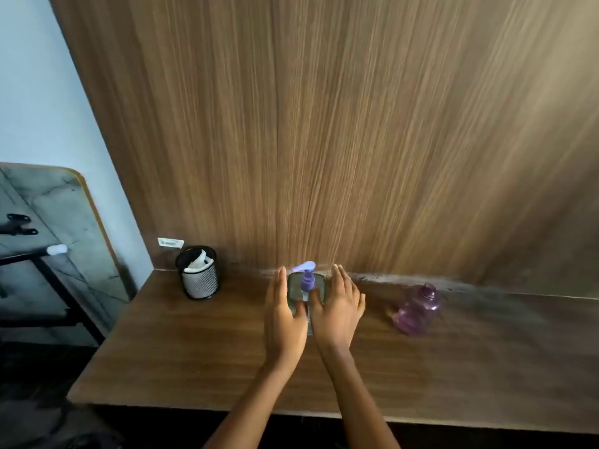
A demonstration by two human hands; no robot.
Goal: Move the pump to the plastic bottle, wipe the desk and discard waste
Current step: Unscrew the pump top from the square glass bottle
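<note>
A clear bottle [299,288] with a purple pump [306,273] on top stands at the back of the wooden desk [194,351]. My left hand [283,311] is at its left side and my right hand [338,307] at its right, fingers extended, both close against the bottle. Whether they grip it is unclear. A purple plastic bottle [418,311] without a cap stands to the right, apart from my hands.
A black mesh cup [199,275] holding white tissue stands at the desk's back left. A wood-panel wall rises right behind the desk. A stone-topped side table [48,215] on a black frame is off to the left.
</note>
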